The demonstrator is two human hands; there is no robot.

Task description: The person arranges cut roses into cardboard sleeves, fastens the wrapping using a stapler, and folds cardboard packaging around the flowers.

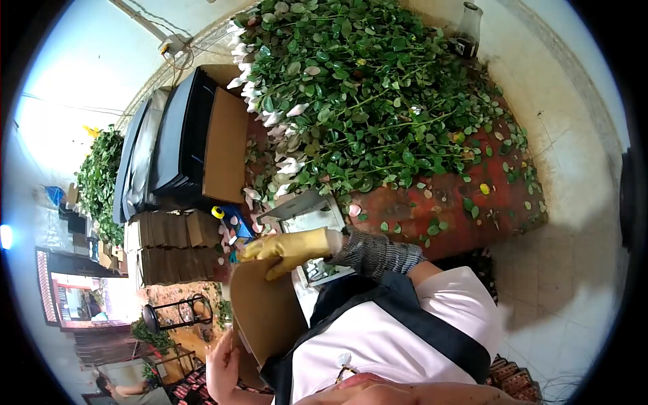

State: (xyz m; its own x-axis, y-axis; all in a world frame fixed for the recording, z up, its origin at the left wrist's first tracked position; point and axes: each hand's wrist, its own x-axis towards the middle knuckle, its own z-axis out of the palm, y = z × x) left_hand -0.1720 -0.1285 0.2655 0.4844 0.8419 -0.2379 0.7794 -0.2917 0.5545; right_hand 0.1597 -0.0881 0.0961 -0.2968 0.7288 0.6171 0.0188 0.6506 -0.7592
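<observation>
My right hand (290, 251), in a yellow glove with a grey knitted sleeve above it, grips the upper edge of a brown cardboard sheet (266, 307), thumb on the near face. At the sheet's lower left edge is my bare left hand (221, 364), its fingers curled against the cardboard; the fingertips are partly hidden. The sheet stands tilted in front of my dark apron (358, 300). Just beyond the gloved hand lies a grey-white metal frame (307, 212). A blue box (239, 229) and a yellow round item (217, 212) are near the gloved fingers.
Ahead, a large heap of leafy rose stems (364, 101) with white-wrapped heads (273, 118) covers a red surface (405, 209). Stacked dark sheets (182, 128) and folded cardboard (172, 246) stand left. A glass bottle (467, 34), a stool (179, 314) and another person (131, 390) are farther off.
</observation>
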